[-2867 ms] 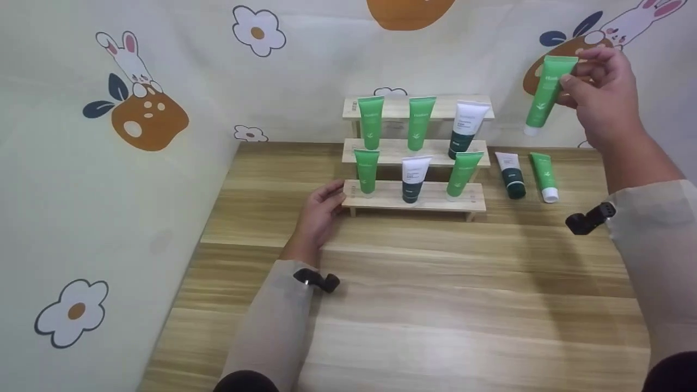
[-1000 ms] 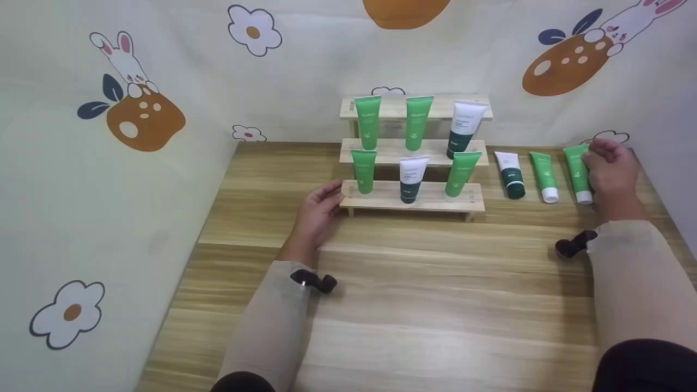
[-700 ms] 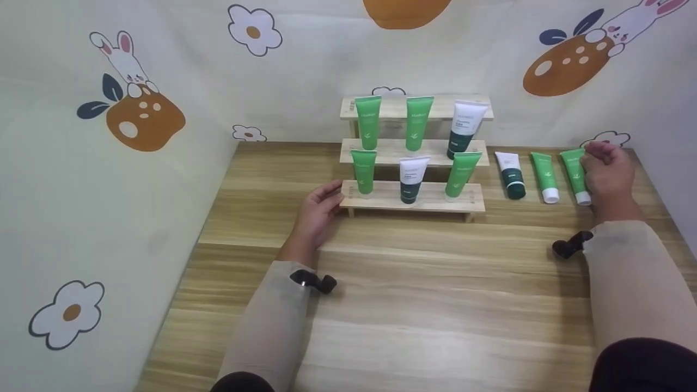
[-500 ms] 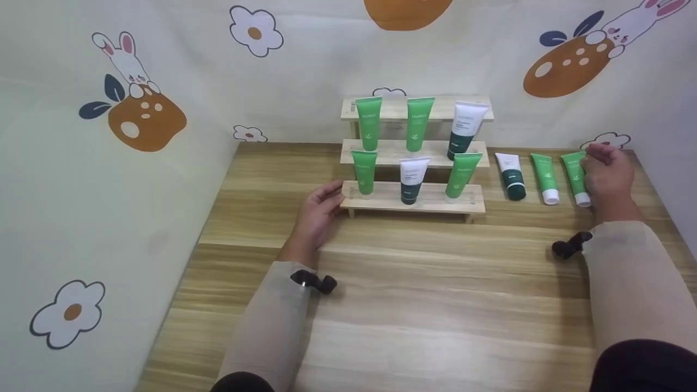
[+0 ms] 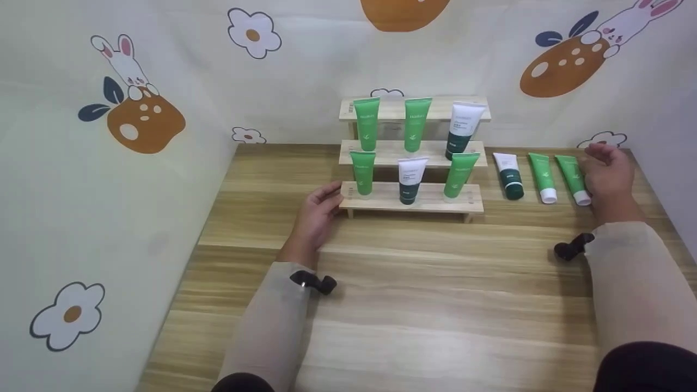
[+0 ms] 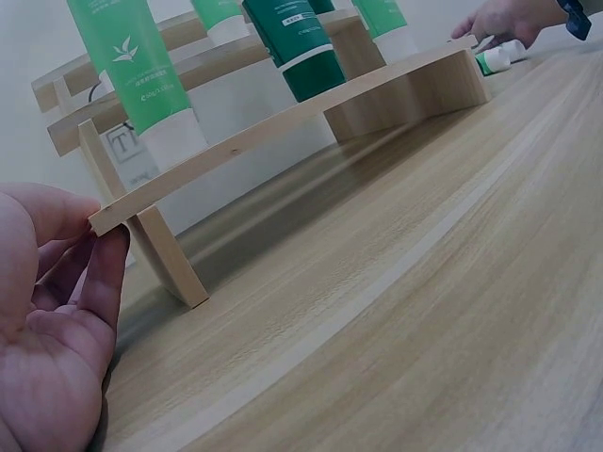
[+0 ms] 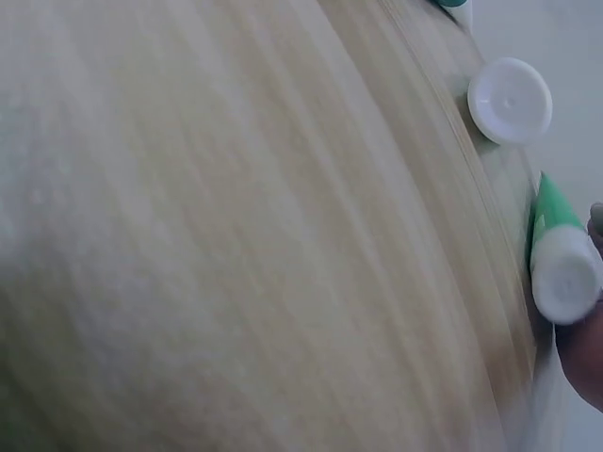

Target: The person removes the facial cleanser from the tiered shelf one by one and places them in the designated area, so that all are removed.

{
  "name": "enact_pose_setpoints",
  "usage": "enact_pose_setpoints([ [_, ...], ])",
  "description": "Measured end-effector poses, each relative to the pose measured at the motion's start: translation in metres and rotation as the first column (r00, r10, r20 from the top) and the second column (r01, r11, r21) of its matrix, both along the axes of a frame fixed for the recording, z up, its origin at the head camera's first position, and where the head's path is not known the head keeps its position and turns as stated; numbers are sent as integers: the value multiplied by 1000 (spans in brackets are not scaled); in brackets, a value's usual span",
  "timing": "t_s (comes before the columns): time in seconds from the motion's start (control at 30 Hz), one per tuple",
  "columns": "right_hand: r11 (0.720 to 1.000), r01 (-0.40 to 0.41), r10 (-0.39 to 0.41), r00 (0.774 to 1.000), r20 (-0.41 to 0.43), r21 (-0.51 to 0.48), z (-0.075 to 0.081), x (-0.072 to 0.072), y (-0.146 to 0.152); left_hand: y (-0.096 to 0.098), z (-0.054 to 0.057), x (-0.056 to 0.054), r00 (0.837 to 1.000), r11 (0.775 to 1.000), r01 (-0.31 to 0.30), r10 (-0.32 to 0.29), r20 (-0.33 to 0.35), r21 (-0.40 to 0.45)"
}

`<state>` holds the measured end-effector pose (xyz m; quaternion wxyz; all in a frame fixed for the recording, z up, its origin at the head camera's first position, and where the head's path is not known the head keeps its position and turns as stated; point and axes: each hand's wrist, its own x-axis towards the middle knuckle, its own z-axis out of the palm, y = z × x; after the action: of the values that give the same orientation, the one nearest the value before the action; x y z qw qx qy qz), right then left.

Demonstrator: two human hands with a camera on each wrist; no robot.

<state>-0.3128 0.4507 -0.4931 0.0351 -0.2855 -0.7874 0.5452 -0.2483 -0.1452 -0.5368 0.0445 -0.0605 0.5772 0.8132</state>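
My left hand (image 5: 318,215) pinches the left end of the wooden tiered stand (image 5: 444,204); in the left wrist view the thumb lies on the board's top and fingers are beneath. Green tubes (image 5: 364,173) and white-and-dark-green tubes (image 5: 411,177) stand cap-down on its lower two tiers. My right hand (image 5: 610,174) is at the right, with loosely bent fingers beside a green tube (image 5: 572,177) lying flat, tilted, white cap toward me. In the right wrist view only part of the right hand (image 7: 582,363) shows, next to that tube's cap (image 7: 567,278).
Left of that tube lie another green tube (image 5: 543,175) and a white-and-dark-green tube (image 5: 508,175), in a row right of the stand. A patterned cloth backdrop (image 5: 305,71) rises behind and at the left of the wooden table (image 5: 435,294).
My right hand has brought the green tube down from the air onto the table at the row's right end. Since then its flat end has swung left, away from the fingers. My left hand stays put.
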Motion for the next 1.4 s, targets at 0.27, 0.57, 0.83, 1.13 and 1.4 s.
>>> enact_pose_setpoints([
  [0.27, 1000, 0, 0, 1000, -23, -13, -1, -1, 0, 1, -1, 0, 1000, 1000, -7, 7, -8, 16],
  [0.57, 975, 44, -89, 975, -202, -217, 17, 5, -9, -1, -2, -1, 1000, 1000, 1, -1, 18, -21],
  [0.83, 936, -64, -73, 927, -368, -347, 56, 12, -51, -1, -3, -2, 1000, 1000, 1, -1, 1, -10],
  [1.13, 925, -262, 104, 873, -477, -277, 81, 21, -102, 0, -1, -1, 1000, 1000, -10, 9, 12, 15],
  [1.4, 887, -399, 220, 808, -546, -233, 97, 30, -135, 0, -1, -2, 1000, 1000, -7, 6, 16, 10],
])
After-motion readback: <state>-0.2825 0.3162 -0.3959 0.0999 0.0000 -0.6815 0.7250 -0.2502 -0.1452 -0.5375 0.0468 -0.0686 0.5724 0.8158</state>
